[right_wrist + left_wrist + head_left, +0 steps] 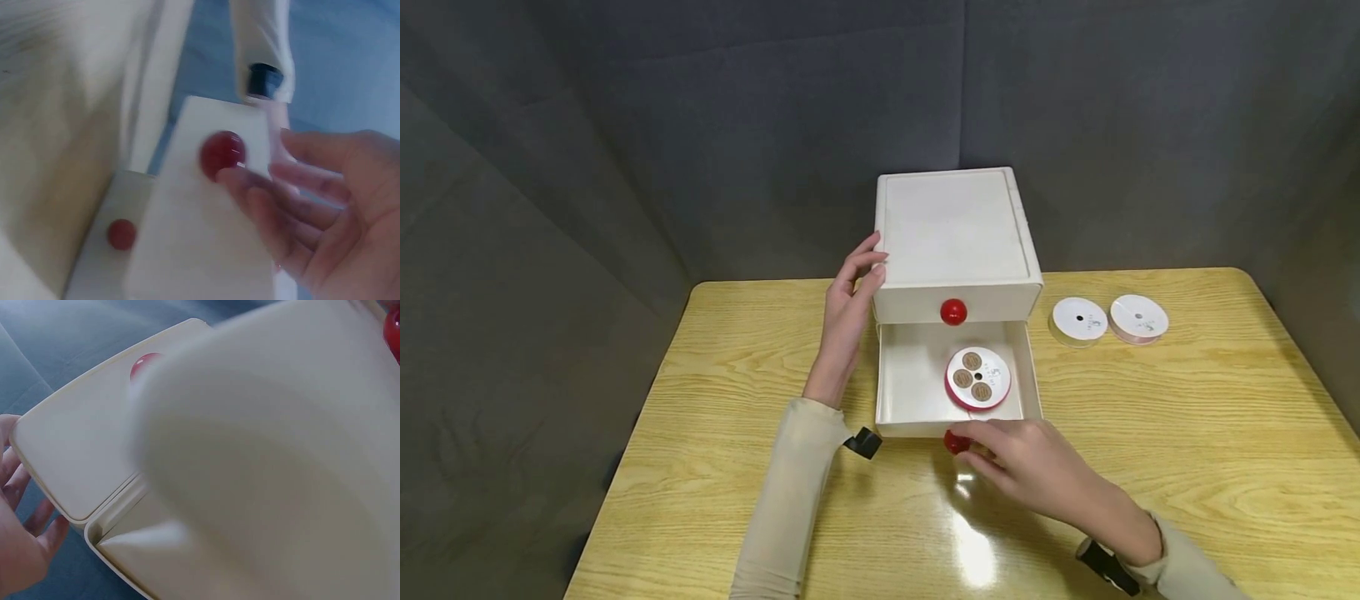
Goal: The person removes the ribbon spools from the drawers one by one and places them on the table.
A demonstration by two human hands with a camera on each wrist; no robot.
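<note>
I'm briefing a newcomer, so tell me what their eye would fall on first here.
Most likely the red knobs: one on the closed upper drawer, one on the open lower drawer, at the right hand. Next, the red-edged white spool inside that lower drawer. Then two more spools on the table, to the right of the white box.

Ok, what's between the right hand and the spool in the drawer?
The drawer's front wall with its red knob lies between the right hand and the spool, as the head view shows.
</note>
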